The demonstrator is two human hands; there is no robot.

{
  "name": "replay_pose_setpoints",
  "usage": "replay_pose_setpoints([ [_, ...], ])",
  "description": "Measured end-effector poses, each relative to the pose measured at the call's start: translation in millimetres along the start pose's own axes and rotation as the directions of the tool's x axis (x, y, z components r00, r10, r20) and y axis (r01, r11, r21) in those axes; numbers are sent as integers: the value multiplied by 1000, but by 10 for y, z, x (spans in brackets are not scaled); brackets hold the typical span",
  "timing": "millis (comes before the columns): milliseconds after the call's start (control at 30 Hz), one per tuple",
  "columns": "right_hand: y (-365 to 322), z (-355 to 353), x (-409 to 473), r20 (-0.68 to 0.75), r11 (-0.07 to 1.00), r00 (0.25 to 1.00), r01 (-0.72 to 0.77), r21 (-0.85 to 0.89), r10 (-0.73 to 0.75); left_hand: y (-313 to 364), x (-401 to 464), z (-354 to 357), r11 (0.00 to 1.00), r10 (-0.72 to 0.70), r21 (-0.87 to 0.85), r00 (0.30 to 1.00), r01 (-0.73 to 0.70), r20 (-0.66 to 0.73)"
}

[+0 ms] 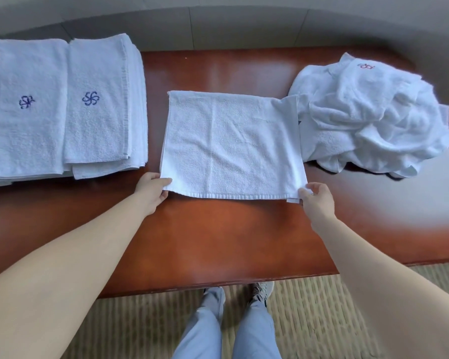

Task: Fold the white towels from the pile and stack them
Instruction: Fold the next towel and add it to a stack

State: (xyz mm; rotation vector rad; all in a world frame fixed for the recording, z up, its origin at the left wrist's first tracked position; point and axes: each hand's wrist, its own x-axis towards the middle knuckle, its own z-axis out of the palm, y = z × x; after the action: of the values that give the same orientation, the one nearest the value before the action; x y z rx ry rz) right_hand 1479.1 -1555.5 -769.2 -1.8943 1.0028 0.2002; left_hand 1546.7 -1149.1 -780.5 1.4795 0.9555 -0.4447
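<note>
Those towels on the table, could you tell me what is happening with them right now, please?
A person is folding white towels at a reddish wooden table. One towel lies flat in the middle, and both hands pinch its near corners: the left hand at the near left corner, the right hand at the near right one. Two stacks of folded towels with blue emblems sit on the left. The unfolded pile lies crumpled on the right, so more remains to do.

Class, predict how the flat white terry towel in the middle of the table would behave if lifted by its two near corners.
The white terry towel would probably droop limply: its surface shows soft creases. It looks light, since each hand merely pinches a corner.
</note>
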Motion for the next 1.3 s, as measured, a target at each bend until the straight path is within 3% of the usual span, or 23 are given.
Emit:
replay_pose_setpoints([
  [167, 47, -55, 109, 50, 1000, 999, -15, 26, 13, -79, -36, -86, 976, 135, 182, 988, -120, -75],
  [267, 64, -143, 158, 35, 998, 999, -2, 67, 0, -135, -131, -161, 980, 178, 117, 973, -161, -150],
  [433, -14, -327, 113, 73, 992, 997, 7, 122, -16, -286, -462, -165, 990, 135, 71, 973, -123, -189],
  [533, -248, -554, 79, 182, 995, 980, 71, 64, -82, -213, -768, -123, 994, 103, -9, 973, -107, -208],
  [633, -634, -819, 53, 250, 991, 964, 62, 121, -91, 57, -1131, -127, 978, 66, -190, 989, -91, -136],
  [733, -1119, -1107, -55, 268, 957, 958, 17, 288, -98, 404, -1528, -175, 856, 10, -516, 999, -32, -45],
  [800, -1402, -1318, -164, 316, 917, 945, -53, 395, -81, 592, -1787, -230, 775, 3, -632, 1000, 4, 10],
  [1000, -2021, -1747, -355, 480, 920, 865, -60, 387, -145, 997, -2436, -436, 806, 21, -591, 997, 24, 69],
  [1300, -2798, -1556, -441, 500, 892, 848, -77, 444, -176, 1772, -2454, -580, 791, 59, -611, 998, -40, 11],
])
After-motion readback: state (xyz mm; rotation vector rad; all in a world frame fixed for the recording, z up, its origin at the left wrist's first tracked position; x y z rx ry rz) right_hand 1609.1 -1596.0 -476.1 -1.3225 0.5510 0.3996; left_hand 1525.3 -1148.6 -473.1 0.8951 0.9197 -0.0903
